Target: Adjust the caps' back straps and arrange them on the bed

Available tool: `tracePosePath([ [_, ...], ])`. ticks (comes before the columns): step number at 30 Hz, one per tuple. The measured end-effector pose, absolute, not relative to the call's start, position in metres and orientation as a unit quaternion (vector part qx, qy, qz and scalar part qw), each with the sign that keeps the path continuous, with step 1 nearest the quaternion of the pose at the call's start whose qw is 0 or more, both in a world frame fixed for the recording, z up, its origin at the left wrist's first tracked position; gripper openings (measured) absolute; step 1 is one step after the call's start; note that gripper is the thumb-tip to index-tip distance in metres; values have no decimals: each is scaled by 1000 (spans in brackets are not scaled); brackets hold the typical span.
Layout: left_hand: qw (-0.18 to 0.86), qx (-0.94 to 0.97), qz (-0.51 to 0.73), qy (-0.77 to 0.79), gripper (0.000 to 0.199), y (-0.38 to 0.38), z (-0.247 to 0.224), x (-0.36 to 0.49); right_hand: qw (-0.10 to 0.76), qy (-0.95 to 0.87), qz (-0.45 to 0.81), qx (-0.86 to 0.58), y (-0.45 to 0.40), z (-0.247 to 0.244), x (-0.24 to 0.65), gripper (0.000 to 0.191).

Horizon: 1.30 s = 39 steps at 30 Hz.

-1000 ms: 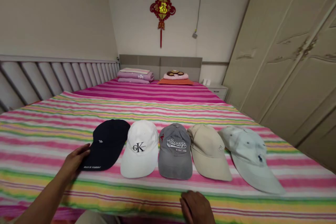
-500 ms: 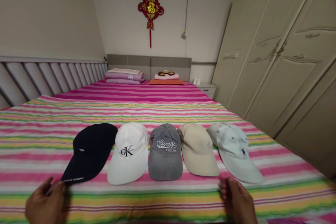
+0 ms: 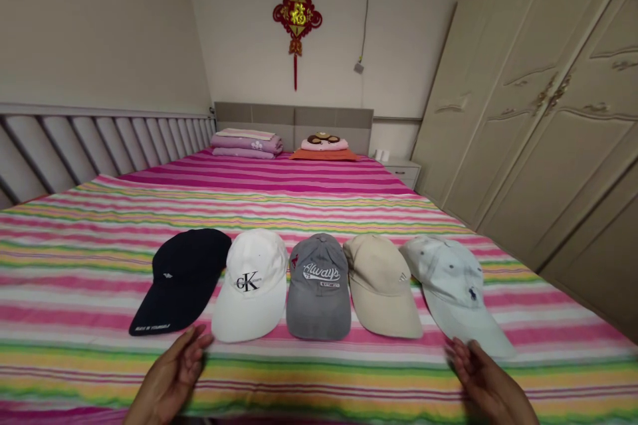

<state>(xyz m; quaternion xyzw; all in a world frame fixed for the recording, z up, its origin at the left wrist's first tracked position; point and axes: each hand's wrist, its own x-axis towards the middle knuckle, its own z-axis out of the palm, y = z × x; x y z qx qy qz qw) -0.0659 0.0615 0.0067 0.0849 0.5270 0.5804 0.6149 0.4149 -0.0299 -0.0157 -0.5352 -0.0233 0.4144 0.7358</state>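
Note:
Five caps lie in a row on the striped bedspread, brims toward me: a black cap (image 3: 182,279), a white cap (image 3: 253,285), a grey cap (image 3: 319,289), a beige cap (image 3: 383,287) and a pale blue-green cap (image 3: 453,289). My left hand (image 3: 172,375) is palm up with fingers loosely apart, holding nothing, just below the gap between the black and white brims. Near the pale cap's brim, my right hand (image 3: 483,378) has its fingers apart and nothing in it.
The striped bedspread (image 3: 319,212) covers the bed. Folded purple bedding (image 3: 244,144) and an orange pillow (image 3: 323,155) lie by the headboard (image 3: 333,119). A metal railing (image 3: 109,139) runs along the left, a wardrobe (image 3: 518,93) along the right. A nightstand (image 3: 403,171) stands behind.
My left hand has moved right, from beside the black brim to below the gap before the white cap. My right hand has shifted slightly right. The view has turned a little left.

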Motion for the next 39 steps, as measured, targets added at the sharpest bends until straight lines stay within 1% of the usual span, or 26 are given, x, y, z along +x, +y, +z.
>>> tracePosePath([
  [3,626,99,577,516,12,68,3,-62,725,20,426,-541,-28,-14,413,18],
  [9,604,153,571,534,10,72,-3,-55,750,51,391,-531,-24,-13,405,22],
  [14,593,166,578,535,12,70,-4,-53,757,72,407,-506,-27,-7,406,24],
  [17,577,158,589,544,9,68,-4,-49,748,96,443,-484,-35,0,386,23],
  [21,560,160,600,549,7,68,-3,-45,681,78,559,-467,-40,0,340,15],
  [23,556,160,601,551,6,67,-2,-43,674,66,576,-458,-35,0,323,14],
  [26,552,162,598,558,6,58,-2,-37,689,60,566,-449,-23,5,312,17],
  [30,578,187,547,576,18,40,-4,-22,692,88,563,-443,-7,11,313,20],
  [33,595,190,514,588,22,34,-3,-11,682,109,574,-439,-3,10,315,21],
  [36,612,157,536,560,17,37,0,-3,687,114,571,-435,-3,5,315,20],
  [39,598,147,568,546,15,42,0,5,702,117,557,-428,-2,1,313,21],
])
